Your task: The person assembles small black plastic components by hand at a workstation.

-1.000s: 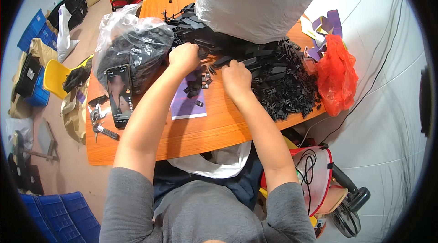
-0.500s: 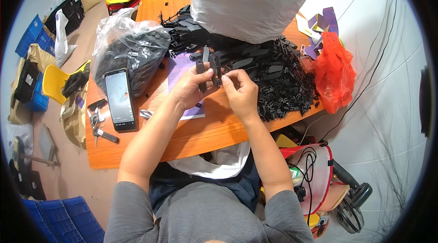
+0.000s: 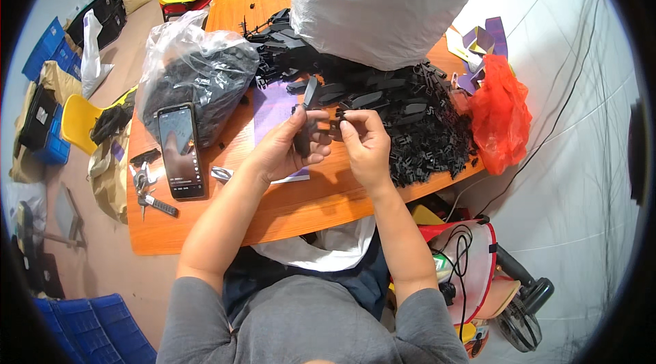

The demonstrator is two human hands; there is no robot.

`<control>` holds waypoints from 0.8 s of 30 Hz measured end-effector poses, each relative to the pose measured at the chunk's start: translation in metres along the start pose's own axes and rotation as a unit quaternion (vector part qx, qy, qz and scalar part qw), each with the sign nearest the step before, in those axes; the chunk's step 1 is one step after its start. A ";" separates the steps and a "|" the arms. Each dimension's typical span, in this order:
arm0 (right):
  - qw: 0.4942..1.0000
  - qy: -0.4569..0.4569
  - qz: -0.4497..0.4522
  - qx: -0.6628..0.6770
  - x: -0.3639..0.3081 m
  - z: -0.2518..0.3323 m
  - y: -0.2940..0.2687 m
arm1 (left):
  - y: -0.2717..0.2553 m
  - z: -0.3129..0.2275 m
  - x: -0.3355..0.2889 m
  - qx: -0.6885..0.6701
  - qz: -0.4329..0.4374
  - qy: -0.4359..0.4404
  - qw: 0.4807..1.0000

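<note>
My left hand point(image 3: 275, 149) is closed around a long, flat black plastic piece point(image 3: 310, 92) that sticks up past the thumb. More of the same dark plastic lies along the fingers, partly hidden. Just to the right, my right hand point(image 3: 369, 152) pinches a small black plastic part point(image 3: 337, 122) between thumb and forefinger, its exact shape hard to make out. The hands are close together above the table's front part. Behind them spreads a heap of black plastic parts point(image 3: 427, 149), with long flat pieces and many small clips.
A large white sack point(image 3: 389, 8) stands over the heap. To the left are a clear bag of black parts point(image 3: 205, 80), a lit phone point(image 3: 181, 152) and keys point(image 3: 145, 183). A purple-and-white sheet point(image 3: 270, 114) lies under my left hand. A red plastic bag point(image 3: 502, 114) hangs at the table's right edge.
My hands have moved apart a little. The dark piece near my right hand has left the upright position between the hands, and a small part shows in the right fingertips. The phone's picture changed.
</note>
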State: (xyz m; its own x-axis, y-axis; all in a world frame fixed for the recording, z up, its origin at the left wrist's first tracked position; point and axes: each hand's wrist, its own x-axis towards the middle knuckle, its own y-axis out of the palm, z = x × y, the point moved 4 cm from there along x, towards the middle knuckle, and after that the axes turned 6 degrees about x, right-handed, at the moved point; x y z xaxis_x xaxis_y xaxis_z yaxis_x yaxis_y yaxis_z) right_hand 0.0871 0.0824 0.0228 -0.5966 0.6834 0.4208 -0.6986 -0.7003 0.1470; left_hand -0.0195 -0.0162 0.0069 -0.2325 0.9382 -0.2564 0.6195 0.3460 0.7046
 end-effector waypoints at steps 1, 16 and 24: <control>1.000 0.002 -0.015 -0.005 -0.002 0.002 0.000 | 0.000 -0.002 0.000 0.009 0.053 0.013 0.998; 0.944 -0.197 -0.009 -0.264 -0.016 0.037 0.019 | -0.011 0.005 0.009 0.065 0.049 0.159 0.984; 0.993 0.066 0.016 -0.097 -0.002 0.031 0.012 | -0.002 -0.007 0.000 0.117 0.051 0.148 0.981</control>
State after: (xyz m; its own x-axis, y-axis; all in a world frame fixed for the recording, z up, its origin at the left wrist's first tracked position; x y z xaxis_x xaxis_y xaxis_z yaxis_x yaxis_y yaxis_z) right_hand 0.0916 0.0663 0.0516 -0.6577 0.6910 0.3000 -0.7333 -0.6785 -0.0448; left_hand -0.0263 -0.0167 0.0104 -0.3469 0.9373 0.0348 0.7976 0.2753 0.5368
